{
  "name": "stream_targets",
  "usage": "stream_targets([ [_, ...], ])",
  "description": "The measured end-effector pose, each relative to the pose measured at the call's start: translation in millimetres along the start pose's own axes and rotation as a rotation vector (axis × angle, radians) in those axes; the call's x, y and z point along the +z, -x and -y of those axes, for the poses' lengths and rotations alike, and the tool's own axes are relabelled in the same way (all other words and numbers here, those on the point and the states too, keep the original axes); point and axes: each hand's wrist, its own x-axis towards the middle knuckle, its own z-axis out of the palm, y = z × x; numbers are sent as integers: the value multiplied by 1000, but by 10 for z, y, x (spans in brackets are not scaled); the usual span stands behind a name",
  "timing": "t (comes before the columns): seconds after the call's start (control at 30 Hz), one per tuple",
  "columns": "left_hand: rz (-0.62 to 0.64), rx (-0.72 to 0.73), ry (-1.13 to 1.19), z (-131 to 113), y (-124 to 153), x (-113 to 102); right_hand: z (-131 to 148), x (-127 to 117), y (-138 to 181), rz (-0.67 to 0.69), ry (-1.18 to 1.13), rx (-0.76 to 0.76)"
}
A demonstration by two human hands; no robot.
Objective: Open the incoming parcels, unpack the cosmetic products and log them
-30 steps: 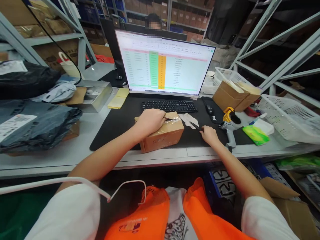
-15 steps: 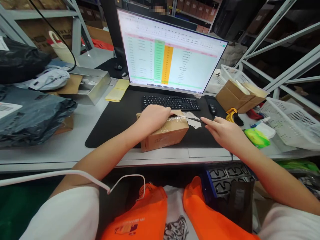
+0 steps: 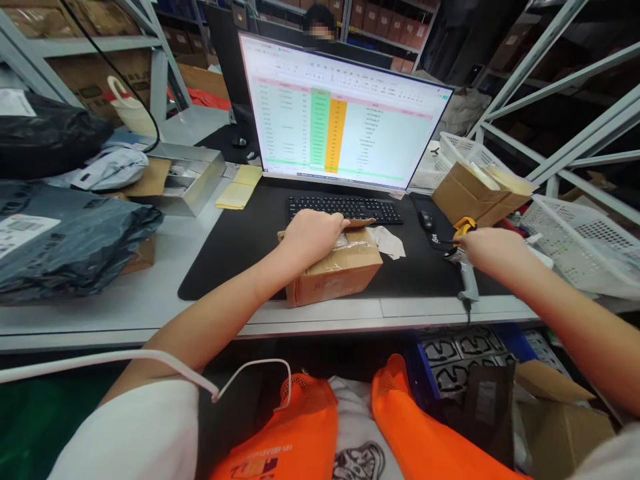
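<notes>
A small brown cardboard box [image 3: 345, 272] with clear tape on top sits at the front of the black desk mat [image 3: 225, 257]. My left hand [image 3: 315, 235] lies over its top, fingers closed on a raised flap [image 3: 361, 223]. To the right, my right hand [image 3: 493, 250] is closed around a thin dark tool [image 3: 444, 241] pointing left; its exact kind is unclear. Just below that hand lies a grey barcode scanner [image 3: 468, 279] with a cable. A torn white paper [image 3: 388, 242] rests beside the box.
Behind the box are a keyboard [image 3: 345, 208], a monitor [image 3: 380, 133] and a mouse [image 3: 426, 220]. Dark plastic parcels [image 3: 75, 240] are piled at left. At right stand an open carton [image 3: 467, 192], a yellow tape dispenser [image 3: 465, 225] and a white basket [image 3: 575, 233].
My right hand has moved away from the box to the right, the thin tool still in it. The box's flap now stands raised under my left hand's fingers.
</notes>
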Motion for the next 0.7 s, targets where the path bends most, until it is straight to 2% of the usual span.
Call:
stream_targets([
  [0.07,43,-26,50,79,-148,-58,-201,279,20,12,-26,37],
  [0.13,148,-22,147,228,-366,-72,-143,555,47,15,-46,60],
  [0.23,356,30,329,492,-682,59,306,795,44,-23,-121,88],
  [0.3,436,3,399,610,-787,209,719,750,-12,-192,-320,39],
  [0.33,448,-24,423,640,-799,273,928,666,-54,-292,-445,-34],
  [0.37,438,-48,444,650,-784,316,1129,551,-101,-373,-557,-137],
  [0.4,392,-56,458,643,-746,329,1312,418,-151,-399,-624,-266],
  [0.47,180,7,443,599,-607,261,1604,152,-242,-328,-631,-488],
  [0.53,-71,135,384,549,-396,100,1780,-35,-289,-265,-583,-568],
  [0.57,-136,203,372,534,-268,9,1829,-81,-280,-279,-561,-561],
  [0.6,-136,258,390,529,-131,-73,1859,-92,-241,-324,-543,-543],
  [0.7,62,334,555,559,286,-180,1889,48,59,-521,-528,-534],
])
